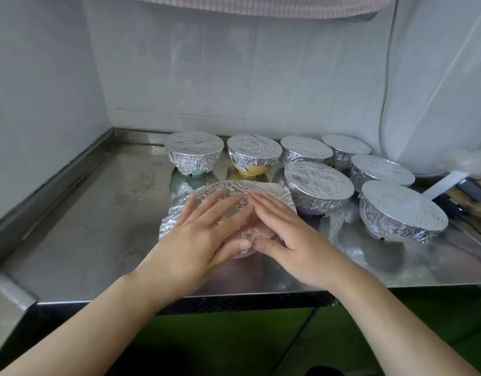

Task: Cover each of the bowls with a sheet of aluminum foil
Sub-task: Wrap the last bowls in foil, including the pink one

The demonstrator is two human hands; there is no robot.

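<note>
Both hands lie flat on the foil sheet (228, 196) draped over the nearest bowl, which the foil hides almost wholly. On the left hand (198, 237) the fingers (189, 206) are straight and spread, pressing down on the sheet. On the right hand (285, 234) they are straight too and closer together, angled toward the left hand so that the fingertips of the two nearly meet over the middle of the bowl; the thumbs also come close together at the near edge. Neither hand pinches anything. This bowl sits toward the front of the steel counter (98, 213), near its middle.

Behind and to the right stand seven more bowls, each already capped and crimped: a green bowl (193, 153), a yellow bowl (254, 156), a purple bowl (318, 185) and others whose colour the foil conceals.

By my reading this is the last bowl, at the smoothing stage: the sheet is flattened on top, but its left edge still flares loose. Next, the hands should slide outward to the rim and fold the overhang down around the sides, gently enough not to tear it.
</note>
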